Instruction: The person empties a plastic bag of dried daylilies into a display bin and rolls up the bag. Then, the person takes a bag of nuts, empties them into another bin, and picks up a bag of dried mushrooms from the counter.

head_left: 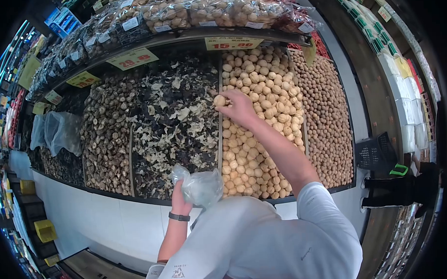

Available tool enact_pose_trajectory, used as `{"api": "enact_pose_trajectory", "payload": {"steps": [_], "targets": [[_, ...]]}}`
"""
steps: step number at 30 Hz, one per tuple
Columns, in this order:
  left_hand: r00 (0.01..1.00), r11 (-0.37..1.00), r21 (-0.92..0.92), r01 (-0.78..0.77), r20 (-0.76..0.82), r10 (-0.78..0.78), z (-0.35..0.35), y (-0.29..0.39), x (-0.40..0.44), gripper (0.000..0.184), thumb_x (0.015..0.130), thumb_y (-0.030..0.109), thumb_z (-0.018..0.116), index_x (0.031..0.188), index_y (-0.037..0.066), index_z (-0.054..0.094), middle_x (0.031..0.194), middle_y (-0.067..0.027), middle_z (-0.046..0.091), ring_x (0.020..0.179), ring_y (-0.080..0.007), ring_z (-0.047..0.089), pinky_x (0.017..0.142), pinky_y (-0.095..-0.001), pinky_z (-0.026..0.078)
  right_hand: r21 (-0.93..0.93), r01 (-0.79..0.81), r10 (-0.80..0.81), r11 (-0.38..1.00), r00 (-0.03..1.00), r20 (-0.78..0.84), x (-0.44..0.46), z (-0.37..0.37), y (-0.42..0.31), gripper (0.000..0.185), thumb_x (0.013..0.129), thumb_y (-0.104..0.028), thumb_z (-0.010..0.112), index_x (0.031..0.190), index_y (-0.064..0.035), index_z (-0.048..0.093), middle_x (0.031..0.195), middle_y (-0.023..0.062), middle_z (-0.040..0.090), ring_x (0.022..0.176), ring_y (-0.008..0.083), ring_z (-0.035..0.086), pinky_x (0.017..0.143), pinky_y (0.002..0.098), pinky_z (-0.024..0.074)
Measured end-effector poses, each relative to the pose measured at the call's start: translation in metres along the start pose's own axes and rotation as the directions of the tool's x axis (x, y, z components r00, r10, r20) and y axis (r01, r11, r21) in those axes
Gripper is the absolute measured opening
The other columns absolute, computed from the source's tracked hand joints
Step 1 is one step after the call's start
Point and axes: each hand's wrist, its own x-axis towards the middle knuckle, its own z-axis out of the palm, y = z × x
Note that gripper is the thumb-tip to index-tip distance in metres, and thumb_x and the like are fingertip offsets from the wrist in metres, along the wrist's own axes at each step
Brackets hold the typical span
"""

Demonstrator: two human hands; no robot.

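Note:
My right hand (pixel 238 109) pinches a single walnut (pixel 219 100) between thumb and fingers, over the divider between two bins. Beneath that forearm spreads the bin of pale walnuts (pixel 244 158). A clear plastic bag (pixel 204 188) hangs from my left hand (pixel 180 199), whose fingers are closed on its side near the front edge of the bins. Whether anything lies inside the bag I cannot make out. Just beyond the bag is a bin of dried black fungus (pixel 176 111), dark and grey pieces heaped together.
Dried mushrooms (pixel 107 133) fill a bin to the left, with another plastic bag (pixel 63 133) lying farther left. Small brown round dried fruits (pixel 326 116) fill the bin on the right. Packaged goods (pixel 165 16) line a shelf above, with price signs (pixel 234 43). A dark basket (pixel 376 153) is at right, near a person's legs (pixel 397 185).

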Motion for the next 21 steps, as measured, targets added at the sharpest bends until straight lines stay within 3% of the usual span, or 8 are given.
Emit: {"api": "enact_pose_trajectory", "payload": {"steps": [5,12,18,21], "targets": [[0.997,0.999,0.024,0.043,0.059,-0.044,0.007,-0.003,0.004,0.033,0.096,0.026,0.052,0.12,0.004,0.057,0.113,-0.0106,0.064,0.106,-0.0259,0.061,0.095,-0.0397,0.048,0.068,0.179,-0.166,0.982,0.973,-0.16,-0.029,-0.034,-0.015,0.046,0.07,-0.017,0.083,0.111,-0.0022,0.066,0.109,0.0113,0.066,0.102,0.0285,0.062,0.089,0.0365,0.0495],[0.999,0.994,0.098,0.053,0.005,-0.053,0.012,-0.019,0.003,0.036,0.094,0.028,0.054,0.121,0.004,0.057,0.115,-0.0118,0.064,0.107,-0.0273,0.061,0.096,-0.0408,0.047,0.16,0.257,-0.21,0.953,0.941,-0.265,-0.052,-0.06,-0.019,0.045,0.072,-0.013,0.082,0.113,-0.0025,0.066,0.108,0.0142,0.066,0.101,0.0287,0.062,0.089,0.0345,0.0501],[0.995,0.991,0.108,0.073,0.06,-0.08,0.02,-0.029,0.008,0.035,0.094,0.028,0.054,0.119,0.004,0.058,0.113,-0.0117,0.065,0.107,-0.0275,0.062,0.096,-0.0415,0.048,0.152,0.184,-0.154,0.971,0.969,-0.192,-0.071,-0.063,-0.009,0.048,0.074,-0.014,0.081,0.117,-0.0016,0.064,0.111,0.0141,0.065,0.106,0.0273,0.061,0.093,0.0349,0.0478],[0.993,0.992,0.105,0.075,0.084,-0.084,0.025,-0.031,0.007,0.034,0.094,0.028,0.053,0.118,0.004,0.058,0.112,-0.0119,0.065,0.106,-0.0276,0.062,0.096,-0.0415,0.048,0.111,0.028,-0.034,0.993,0.998,0.053,-0.087,-0.056,0.006,0.046,0.078,-0.02,0.078,0.118,-0.0036,0.064,0.116,0.0147,0.063,0.109,0.029,0.059,0.095,0.0359,0.0473]]}}
